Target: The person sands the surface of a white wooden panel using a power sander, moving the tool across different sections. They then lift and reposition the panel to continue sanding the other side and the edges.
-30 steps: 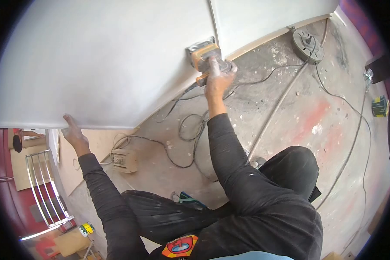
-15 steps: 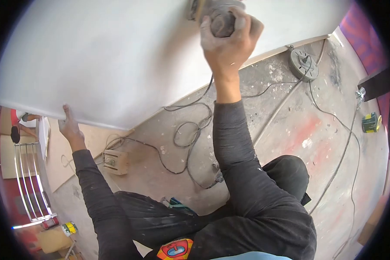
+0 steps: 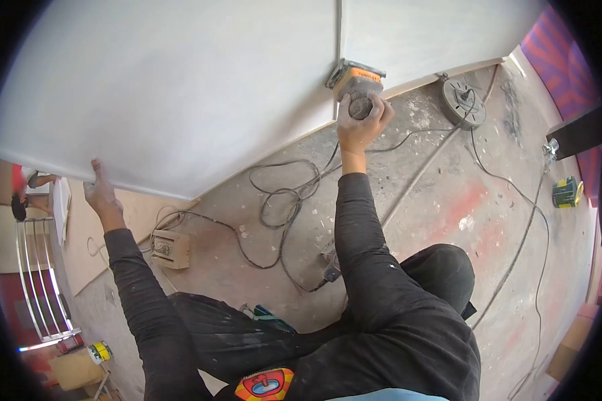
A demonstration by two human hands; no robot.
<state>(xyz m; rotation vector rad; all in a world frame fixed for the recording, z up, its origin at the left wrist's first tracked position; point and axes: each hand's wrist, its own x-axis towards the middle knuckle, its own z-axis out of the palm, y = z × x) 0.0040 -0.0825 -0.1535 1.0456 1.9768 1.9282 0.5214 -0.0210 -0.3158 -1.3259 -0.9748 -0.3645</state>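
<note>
A big white panel [image 3: 201, 87] stands in front of me, with a vertical seam or edge strip near its right part. My right hand [image 3: 361, 127] is wrapped round the rounded grip of an orange and dark-grey electric sander [image 3: 362, 79]. The sander's flat pad faces the panel beside that seam, low down near the bottom edge. At the panel's lower left edge is my left hand [image 3: 102, 195], its thumb on the white face and its other fingers mostly hidden behind the edge.
Looped black cable [image 3: 284, 194] lies on the dusty floor. A round grey cable reel [image 3: 463, 103] sits at the right, near the panel. A beige box [image 3: 171, 249] stands at the left. Paint cans [image 3: 566, 192] and a metal rack [image 3: 43, 281] are farther out. Another person's leg [image 3: 40, 200] shows at far left.
My right hand has brought the sander down the panel, toward its bottom edge and slightly right. The seam has come into view. My left hand stays at the panel's edge.
</note>
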